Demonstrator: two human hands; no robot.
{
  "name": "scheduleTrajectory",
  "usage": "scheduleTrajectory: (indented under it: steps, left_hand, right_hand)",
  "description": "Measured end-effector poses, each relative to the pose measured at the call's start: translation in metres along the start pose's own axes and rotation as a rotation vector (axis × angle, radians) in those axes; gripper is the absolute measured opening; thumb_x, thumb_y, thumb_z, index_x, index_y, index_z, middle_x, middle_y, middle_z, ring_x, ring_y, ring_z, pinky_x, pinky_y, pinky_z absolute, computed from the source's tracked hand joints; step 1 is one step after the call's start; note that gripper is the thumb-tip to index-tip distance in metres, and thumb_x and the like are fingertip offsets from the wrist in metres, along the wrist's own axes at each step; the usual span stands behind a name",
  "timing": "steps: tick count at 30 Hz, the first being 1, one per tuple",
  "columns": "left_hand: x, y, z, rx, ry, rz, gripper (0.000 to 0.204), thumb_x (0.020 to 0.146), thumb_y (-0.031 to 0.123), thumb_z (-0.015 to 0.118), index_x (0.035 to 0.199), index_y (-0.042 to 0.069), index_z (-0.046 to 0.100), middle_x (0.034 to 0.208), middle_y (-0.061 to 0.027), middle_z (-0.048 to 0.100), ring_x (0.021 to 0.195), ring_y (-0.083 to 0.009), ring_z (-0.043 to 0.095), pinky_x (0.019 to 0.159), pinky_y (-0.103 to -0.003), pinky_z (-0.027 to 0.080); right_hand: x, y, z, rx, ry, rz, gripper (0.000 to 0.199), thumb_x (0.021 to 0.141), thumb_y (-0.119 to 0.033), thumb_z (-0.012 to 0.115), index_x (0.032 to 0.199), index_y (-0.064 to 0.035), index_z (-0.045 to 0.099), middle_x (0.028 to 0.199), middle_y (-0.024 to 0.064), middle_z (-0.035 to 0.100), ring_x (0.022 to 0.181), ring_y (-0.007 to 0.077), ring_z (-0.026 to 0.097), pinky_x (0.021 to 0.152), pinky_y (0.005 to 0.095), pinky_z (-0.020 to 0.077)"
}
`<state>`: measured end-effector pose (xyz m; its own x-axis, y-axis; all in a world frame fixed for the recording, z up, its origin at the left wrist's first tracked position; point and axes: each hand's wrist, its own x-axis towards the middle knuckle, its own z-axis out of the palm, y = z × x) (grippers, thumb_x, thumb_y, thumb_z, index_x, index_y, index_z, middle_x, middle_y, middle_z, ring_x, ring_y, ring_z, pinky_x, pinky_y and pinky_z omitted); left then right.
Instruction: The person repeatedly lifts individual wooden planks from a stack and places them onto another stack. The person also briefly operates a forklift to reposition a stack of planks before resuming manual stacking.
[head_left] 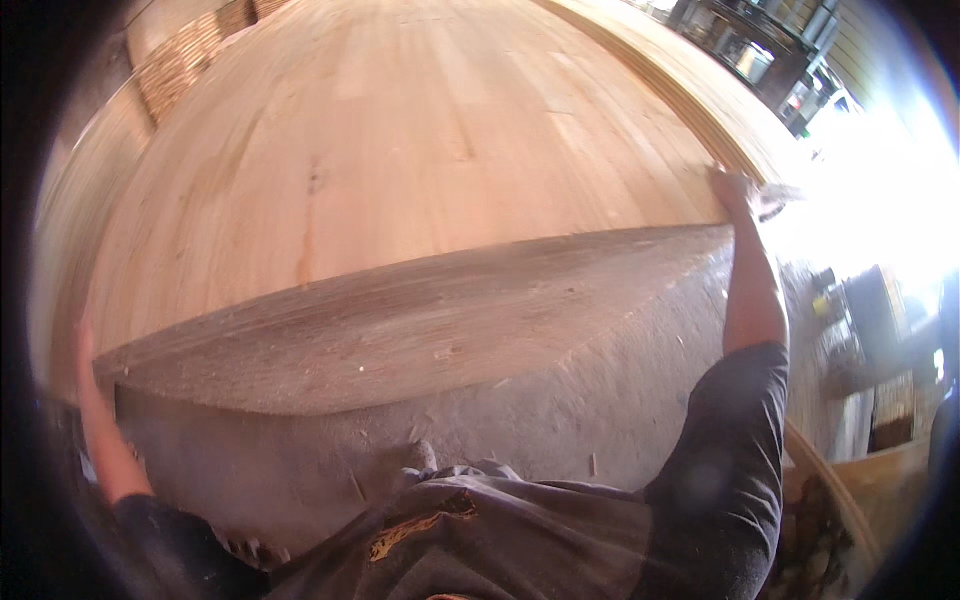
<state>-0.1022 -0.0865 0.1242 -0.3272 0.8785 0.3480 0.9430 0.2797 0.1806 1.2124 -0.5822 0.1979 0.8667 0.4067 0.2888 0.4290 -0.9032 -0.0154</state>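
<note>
A broad wooden panel (400, 150) of pale joined strips spreads out in front of me, its near edge slanting across the view. At its near right corner my right hand (738, 192) is closed on the edge. Beside that hand is a blurred greyish shape (778, 200) that I cannot make out. My left hand (86, 345) grips the panel's near left corner, with its fingers partly hidden and smeared. Beneath the near edge shows a darker, dusty brown surface (400, 350) with small pale specks.
Layered board edges (670, 85) run along the right side of the panel. Stacked wood pieces (180, 65) stand at the far left. Dark machinery (760, 50) is at the far right, near strong light. A grey floor (520, 430) with scraps lies by my body.
</note>
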Motion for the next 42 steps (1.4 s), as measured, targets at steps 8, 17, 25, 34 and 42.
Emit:
scheduleTrajectory:
  steps: [8, 17, 25, 34, 42]
  left_hand:
    - [0.014, 0.08, -0.003, -0.071, 0.111, 0.061, 0.055, 0.108, 0.041, 0.057, 0.146, 0.0, 0.061, 0.139, -0.0166, 0.068, 0.122, -0.0326, 0.068, 0.102, -0.045, 0.054]
    - [-0.085, 0.531, -0.126, -0.742, 0.068, 0.693, 0.054, 0.108, 0.035, 0.063, 0.151, 0.002, 0.056, 0.137, -0.0093, 0.068, 0.12, -0.0225, 0.067, 0.101, -0.038, 0.056]
    - [-0.523, 1.111, -0.233, -0.91, -0.823, 1.289, 0.063, 0.107, 0.04, 0.068, 0.154, 0.001, 0.052, 0.134, -0.0121, 0.066, 0.117, -0.0204, 0.068, 0.099, -0.037, 0.059]
    - [-0.88, 1.39, -0.189, -1.047, -1.265, 0.521, 0.057, 0.106, 0.032, 0.067, 0.153, 0.003, 0.054, 0.144, -0.0309, 0.057, 0.118, -0.0302, 0.068, 0.092, -0.04, 0.061]
    - [-0.87, 1.418, -0.196, -1.152, -1.155, 0.24, 0.014, 0.095, 0.007, 0.059, 0.1, 0.0, 0.07, 0.068, -0.0073, 0.058, 0.05, -0.0125, 0.05, 0.035, -0.03, 0.025]
  right_hand:
    - [0.001, 0.066, 0.007, 0.436, 0.151, -0.053, 0.061, 0.11, -0.051, 0.049, 0.119, 0.0013, 0.077, 0.118, 0.0227, 0.079, 0.109, 0.0362, 0.077, 0.1, 0.0457, 0.0571]
    - [-0.046, 0.157, 0.009, 0.739, 0.722, -0.125, 0.021, 0.103, -0.018, 0.065, 0.116, -0.0109, 0.08, 0.103, 0.0115, 0.082, 0.081, 0.0219, 0.077, 0.078, 0.0385, 0.0615]
    - [-0.059, 0.072, 0.068, 0.958, 0.947, -0.878, 0.02, 0.102, -0.034, 0.073, 0.104, -0.0168, 0.083, 0.116, 0.0044, 0.082, 0.113, 0.0199, 0.075, 0.098, 0.0429, 0.0474]
    - [-0.044, 0.094, 0.075, 1.089, 0.766, -0.968, 0.02, 0.087, -0.023, 0.081, 0.102, -0.01, 0.084, 0.113, 0.0084, 0.079, 0.12, 0.0248, 0.073, 0.107, 0.0411, 0.0451]
    - [-0.045, 0.087, 0.08, 1.11, 0.883, -0.959, 0.013, 0.081, -0.017, 0.073, 0.087, -0.0069, 0.077, 0.098, 0.0099, 0.076, 0.102, 0.0261, 0.075, 0.101, 0.0401, 0.0465]
